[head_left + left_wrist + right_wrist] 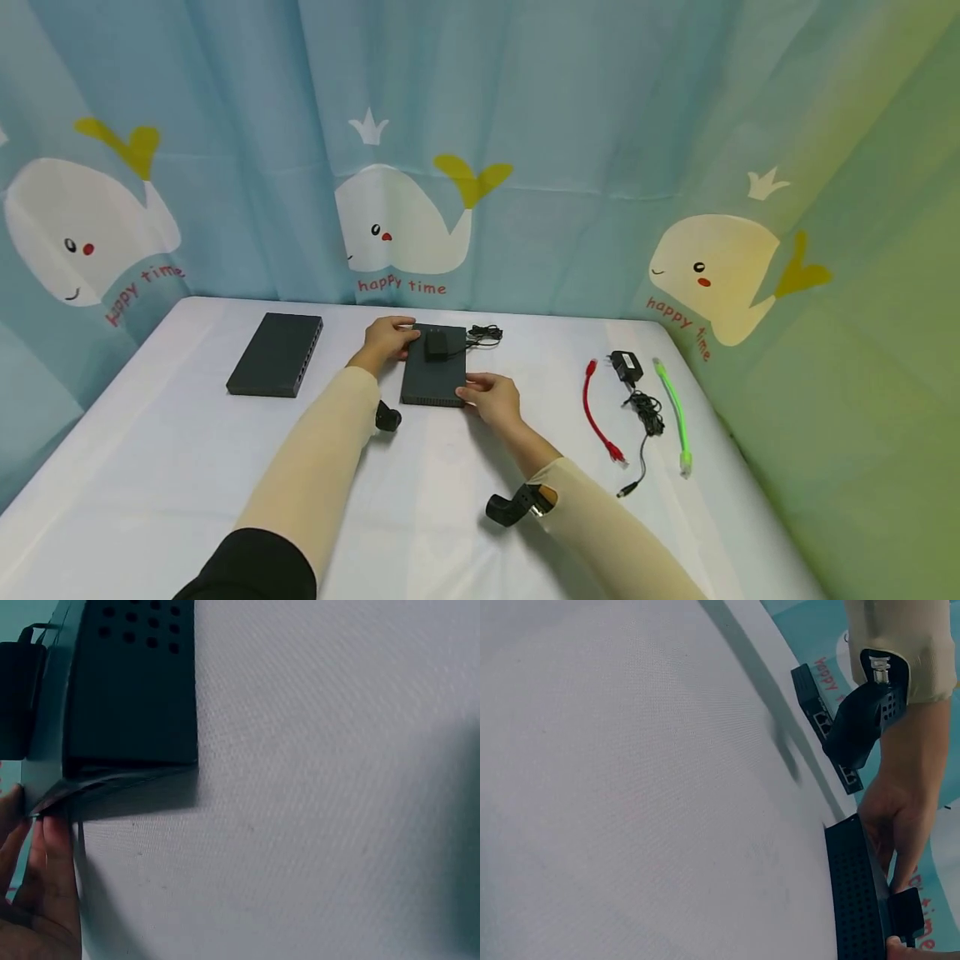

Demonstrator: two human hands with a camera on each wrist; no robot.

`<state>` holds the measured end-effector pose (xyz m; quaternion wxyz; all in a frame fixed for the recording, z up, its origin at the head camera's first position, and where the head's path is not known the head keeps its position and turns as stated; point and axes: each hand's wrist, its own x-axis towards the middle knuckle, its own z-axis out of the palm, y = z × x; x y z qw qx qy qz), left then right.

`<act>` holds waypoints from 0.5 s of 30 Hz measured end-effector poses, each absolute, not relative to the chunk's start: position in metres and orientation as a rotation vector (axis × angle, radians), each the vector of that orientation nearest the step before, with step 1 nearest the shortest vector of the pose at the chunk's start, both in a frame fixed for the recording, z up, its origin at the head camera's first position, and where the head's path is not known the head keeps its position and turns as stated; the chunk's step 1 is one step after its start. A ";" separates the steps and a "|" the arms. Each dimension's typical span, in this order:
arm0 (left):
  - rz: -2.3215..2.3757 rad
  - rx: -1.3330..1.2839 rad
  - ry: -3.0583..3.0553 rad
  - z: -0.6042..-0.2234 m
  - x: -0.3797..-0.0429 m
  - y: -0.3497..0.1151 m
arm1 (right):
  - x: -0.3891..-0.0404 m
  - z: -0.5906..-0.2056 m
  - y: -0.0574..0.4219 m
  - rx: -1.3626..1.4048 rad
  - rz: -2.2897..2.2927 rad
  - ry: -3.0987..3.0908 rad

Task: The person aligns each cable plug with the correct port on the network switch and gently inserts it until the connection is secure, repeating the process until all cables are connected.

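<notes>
Both hands hold a black network switch [431,385] at the middle of the white table. A black power adapter [436,345] lies on top of it, and its bundled cord [486,333] lies beside the far right corner. At the far left edge, my left hand [387,340] grips the switch, thumb above and fingertips under the edge in the left wrist view. My right hand [495,402] pinches the near right corner; in the right wrist view only its thumb tip [900,949] shows. Round vent holes [140,630] mark the switch's side.
A second black switch [276,357] with a row of ports lies at the left. On the right are a red network cable [595,408], another power adapter [626,367] with bundled cord, and a green network cable [677,408]. A whale-print curtain [570,167] hangs behind the table.
</notes>
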<state>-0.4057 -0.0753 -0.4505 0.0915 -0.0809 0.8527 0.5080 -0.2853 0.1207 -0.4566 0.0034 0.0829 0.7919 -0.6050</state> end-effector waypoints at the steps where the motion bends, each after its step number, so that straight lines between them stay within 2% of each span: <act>1: 1.512 -0.255 2.521 -0.450 -0.405 -0.075 | -0.285 -0.457 0.120 0.265 -1.897 2.483; 15: 1.552 -0.271 2.518 -0.452 -0.404 -0.072 | -0.268 -0.460 0.114 0.322 -2.044 2.427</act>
